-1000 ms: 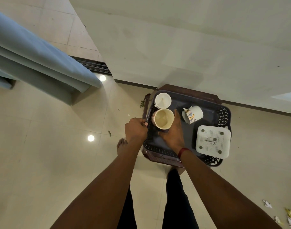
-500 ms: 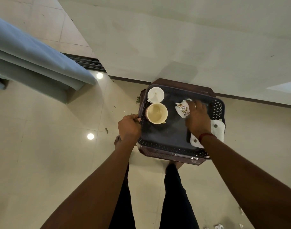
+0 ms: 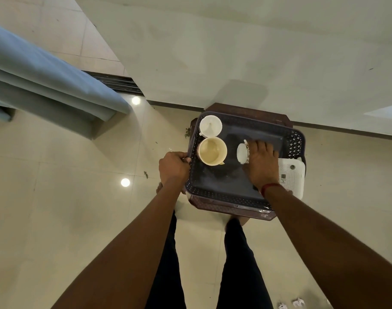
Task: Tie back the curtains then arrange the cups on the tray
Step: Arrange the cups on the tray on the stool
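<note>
A dark perforated tray (image 3: 226, 192) sits on a brown stool (image 3: 253, 111). A white cup (image 3: 210, 126) stands upright in the tray's far left corner, and a larger cream cup (image 3: 212, 151) stands right in front of it. My right hand (image 3: 262, 163) grips a small floral cup (image 3: 243, 153) that lies tipped on its side, mouth to the left, near the tray's middle. My left hand (image 3: 174, 167) grips the tray's left rim. The blue-grey curtain (image 3: 45, 83) hangs at the far left.
A white perforated box (image 3: 291, 175) lies at the tray's right side, partly under my right wrist. The wall runs just behind the stool. My legs and a foot stand close to the stool's front. Paper scraps (image 3: 291, 303) lie on the tiled floor at bottom right.
My right hand left the cream cup, reached to the floral cup and closed around it, drawing it slightly toward the tray's middle. The left hand stays on the rim.
</note>
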